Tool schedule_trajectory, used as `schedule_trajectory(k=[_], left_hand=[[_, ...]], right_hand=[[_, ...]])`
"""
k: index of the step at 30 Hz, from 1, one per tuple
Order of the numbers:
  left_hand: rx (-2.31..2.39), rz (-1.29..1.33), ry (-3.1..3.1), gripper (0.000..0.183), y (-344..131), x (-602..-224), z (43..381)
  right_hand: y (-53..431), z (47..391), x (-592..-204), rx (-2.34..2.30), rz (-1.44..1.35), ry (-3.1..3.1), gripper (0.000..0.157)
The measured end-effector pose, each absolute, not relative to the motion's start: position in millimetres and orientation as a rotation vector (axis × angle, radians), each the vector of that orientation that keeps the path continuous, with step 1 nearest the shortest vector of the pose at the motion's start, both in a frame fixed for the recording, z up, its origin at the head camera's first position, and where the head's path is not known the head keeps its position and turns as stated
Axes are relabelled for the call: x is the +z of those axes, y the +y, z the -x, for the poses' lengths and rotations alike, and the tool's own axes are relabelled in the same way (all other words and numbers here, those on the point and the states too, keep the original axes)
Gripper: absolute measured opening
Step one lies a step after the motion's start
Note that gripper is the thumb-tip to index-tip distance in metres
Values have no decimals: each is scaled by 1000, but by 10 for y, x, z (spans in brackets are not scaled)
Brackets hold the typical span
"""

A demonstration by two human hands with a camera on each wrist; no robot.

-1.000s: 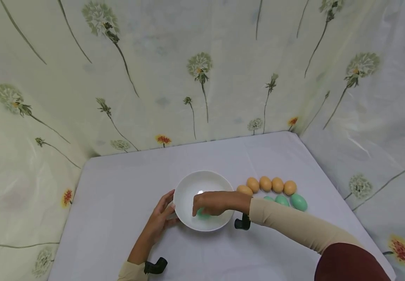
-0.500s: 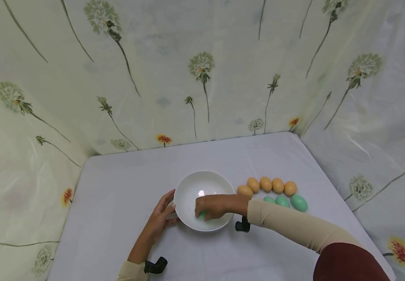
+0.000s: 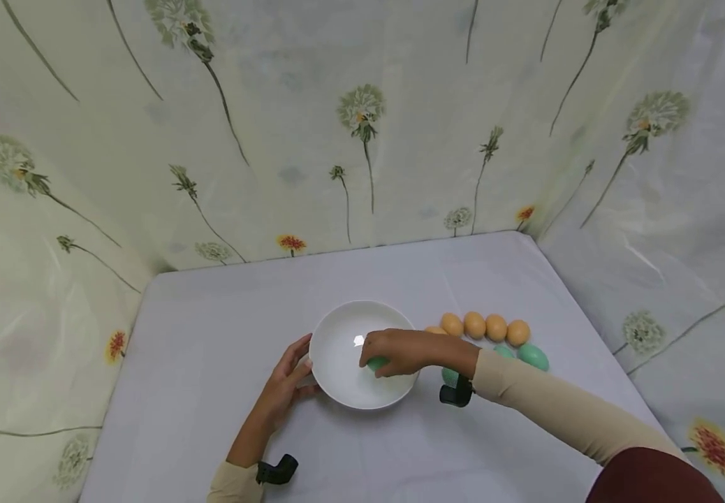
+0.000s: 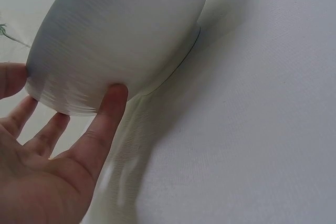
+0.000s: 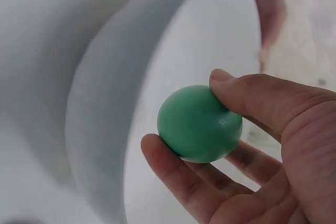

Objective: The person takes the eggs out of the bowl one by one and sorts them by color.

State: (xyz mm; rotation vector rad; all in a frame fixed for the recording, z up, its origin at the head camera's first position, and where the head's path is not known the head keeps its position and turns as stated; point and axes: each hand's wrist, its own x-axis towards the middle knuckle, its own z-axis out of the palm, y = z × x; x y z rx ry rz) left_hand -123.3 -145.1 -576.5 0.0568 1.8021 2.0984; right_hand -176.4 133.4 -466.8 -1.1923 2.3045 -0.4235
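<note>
A white bowl (image 3: 340, 374) sits on the table. My left hand (image 3: 283, 384) rests against its left side, fairly straight fingers (image 4: 100, 129) spread along the outer wall in the left wrist view. Over the bowl's right half, my right hand (image 3: 400, 351) pinches a green egg (image 5: 199, 124) between thumb and fingertips. In the head view that egg shows only partly beneath the fingers. I see no other egg in the visible part of the bowl.
A curved row of orange eggs (image 3: 474, 325) lies right of the bowl. Several green eggs (image 3: 533, 357) lie nearer, partly covered by the right forearm. A white cloth covers the table (image 3: 224, 314); a flowered curtain (image 3: 274, 126) hangs behind and at both sides.
My right hand has taken hold of the green egg inside the bowl and moved it up and to the right. The left hand stays at the bowl's side.
</note>
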Motion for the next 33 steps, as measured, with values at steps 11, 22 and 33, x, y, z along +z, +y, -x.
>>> schedule_trajectory(k=[11,22,33], left_hand=[[2088,-34,1806,52,-1429,-5779,1215],[2066,-24,1832,52,-1442,-5740,1197],[2063,-4,1827,52,-1394,-5725,1191]], right_hand=[[2225,1790,-4178,-623,906,2495,30],[3264,1611,-4178,-666,636,2636,31],[4058,1387,-4386,-645,356,2724,33]])
